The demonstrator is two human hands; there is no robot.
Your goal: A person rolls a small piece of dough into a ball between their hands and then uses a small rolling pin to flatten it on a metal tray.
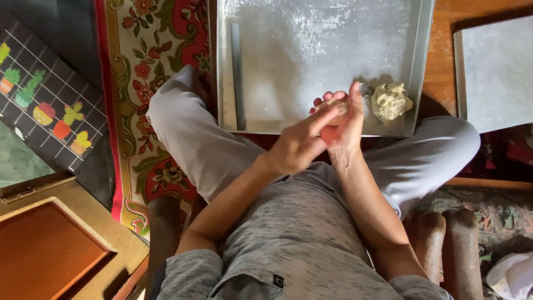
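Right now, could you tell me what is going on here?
A person sits cross-legged on a patterned rug, pressing a small piece of dough between the left hand and the right hand. In front lies a floured metal tray, with a rolling rod at its left and a lump of dough in its near right corner.

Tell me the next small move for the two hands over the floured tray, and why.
Probably keep rolling the small piece of dough between the palms, then set it on the tray. The left hand and right hand are pressed together around it, the floured tray surface lies bare just ahead, and the larger dough lump sits in its corner.
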